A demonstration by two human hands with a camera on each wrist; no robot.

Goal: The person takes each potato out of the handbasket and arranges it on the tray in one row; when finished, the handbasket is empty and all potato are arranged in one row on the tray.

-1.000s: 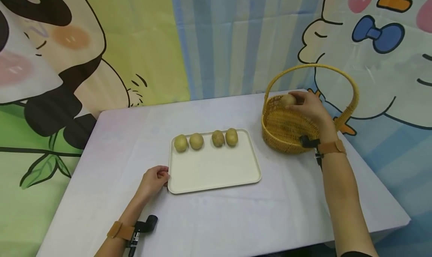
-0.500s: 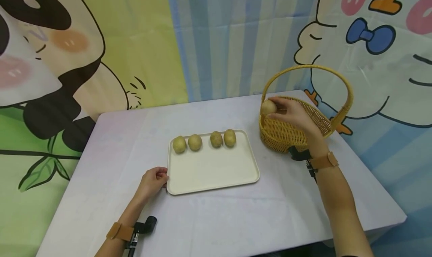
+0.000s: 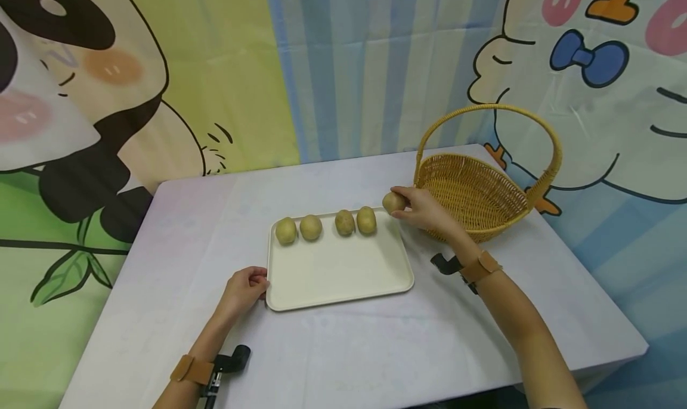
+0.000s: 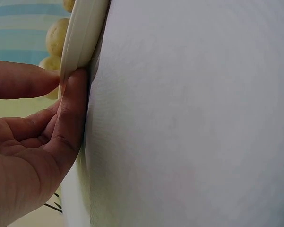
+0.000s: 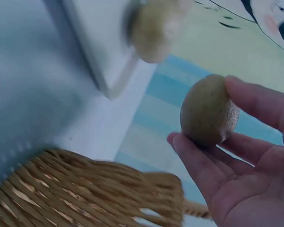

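Note:
My right hand [image 3: 425, 210] pinches a potato [image 3: 394, 203] between thumb and fingers, held in the air by the tray's far right corner. In the right wrist view this potato [image 5: 207, 112] shows whole, gripped by the fingertips. A cream rectangular tray [image 3: 338, 272] lies on the table, with several potatoes [image 3: 344, 223] in a row along its far edge. At the tray's near left side rests my left hand [image 3: 244, 291]. The left wrist view shows its thumb above and a finger beneath, pinching the tray's rim [image 4: 87, 35].
A yellow wicker basket [image 3: 472, 191] with a tall arched handle [image 3: 510, 106] stands at the back right, just beyond the right forearm. A white cloth [image 3: 343, 355] covers the table. Behind it hangs a cartoon-printed curtain [image 3: 349, 69].
My right hand has carried the potato out of the basket, leftward and nearer, to the tray's far right corner. The left hand keeps its place on the tray.

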